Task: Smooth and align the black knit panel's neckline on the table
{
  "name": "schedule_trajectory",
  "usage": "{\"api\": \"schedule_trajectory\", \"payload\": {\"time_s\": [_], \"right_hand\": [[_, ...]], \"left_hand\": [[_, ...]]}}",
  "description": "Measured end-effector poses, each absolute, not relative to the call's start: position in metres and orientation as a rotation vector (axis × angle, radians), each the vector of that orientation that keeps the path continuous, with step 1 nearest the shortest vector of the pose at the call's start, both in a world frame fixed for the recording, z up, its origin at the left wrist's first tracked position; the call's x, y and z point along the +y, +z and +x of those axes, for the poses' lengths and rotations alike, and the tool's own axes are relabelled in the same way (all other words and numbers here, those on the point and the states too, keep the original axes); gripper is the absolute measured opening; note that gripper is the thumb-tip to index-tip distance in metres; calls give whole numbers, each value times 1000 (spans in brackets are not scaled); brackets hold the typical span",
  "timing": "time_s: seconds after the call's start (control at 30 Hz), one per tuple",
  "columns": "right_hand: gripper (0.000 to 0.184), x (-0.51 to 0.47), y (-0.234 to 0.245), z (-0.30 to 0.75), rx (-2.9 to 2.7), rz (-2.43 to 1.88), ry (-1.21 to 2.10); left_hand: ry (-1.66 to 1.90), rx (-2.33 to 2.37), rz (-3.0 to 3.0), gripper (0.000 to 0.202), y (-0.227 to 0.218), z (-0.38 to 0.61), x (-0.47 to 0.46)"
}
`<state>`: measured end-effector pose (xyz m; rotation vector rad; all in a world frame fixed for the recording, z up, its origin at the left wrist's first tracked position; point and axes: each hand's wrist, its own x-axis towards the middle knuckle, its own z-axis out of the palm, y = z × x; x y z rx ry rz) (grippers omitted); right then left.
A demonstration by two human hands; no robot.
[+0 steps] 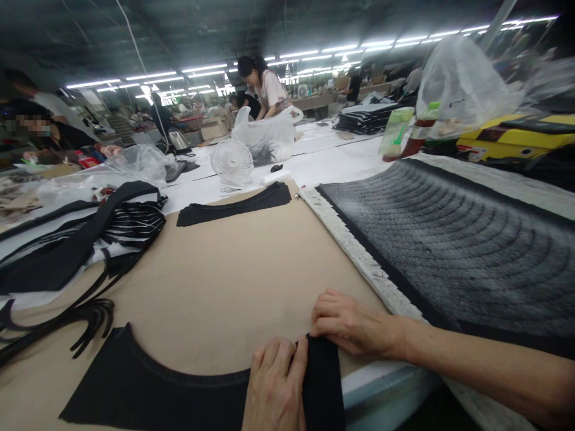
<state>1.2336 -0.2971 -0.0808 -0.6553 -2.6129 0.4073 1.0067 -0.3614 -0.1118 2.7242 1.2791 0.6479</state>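
Note:
A black fabric piece [157, 398] with a curved cut-out edge lies on the tan board [215, 281] in front of me. Fingers bent and held together, my left hand [278, 383] presses on this piece at the right end of its curve. Just beyond it, my right hand [345, 323] grips the upper edge of the same piece near its corner. The fingertips of both hands are partly hidden. Farther up the board lies a second black fabric piece [236, 205], narrow and curved, apart from my hands.
Black strips [85, 317] and stacked black-and-white pieces [81, 251] lie at left. A textured dark sheet [458, 239] covers the right side. Behind are a small white fan [232, 161], a plastic bag [267, 134], bottles [420, 129] and a yellow box [516, 139]. Other people work farther away.

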Motion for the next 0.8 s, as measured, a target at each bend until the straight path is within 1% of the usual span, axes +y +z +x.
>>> {"api": "schedule_trajectory", "payload": {"time_s": [0.1,0.2,0.27,0.37,0.47,0.57,0.6,0.7,0.8], "right_hand": [[24,-298,-79,1234,-2613,-655,416],[23,-301,-72,1235,-2585,-712,510],[21,-304,-64,1235,-2544,-826,599],[26,-313,-54,1234,-2462,-1072,636],[23,-325,-53,1231,-2378,-1272,572],[13,-336,-59,1229,-2386,-1259,461],[12,-340,-62,1229,-2399,-1230,420],[23,-349,-69,1229,-2422,-1181,322],[25,-356,-71,1229,-2442,-1180,256]], "left_hand": [[637,1291,2719,63,-112,1008,-362],[686,1283,2730,64,-113,1009,-364],[714,1288,2731,62,-113,1010,-364],[708,1334,2708,60,-113,1010,-364],[706,1361,2665,58,-112,1010,-363],[693,1362,2617,57,-109,1011,-360],[688,1364,2603,57,-108,1011,-359],[673,1357,2565,58,-104,1013,-356],[627,1312,2546,58,-98,1014,-352]]}}
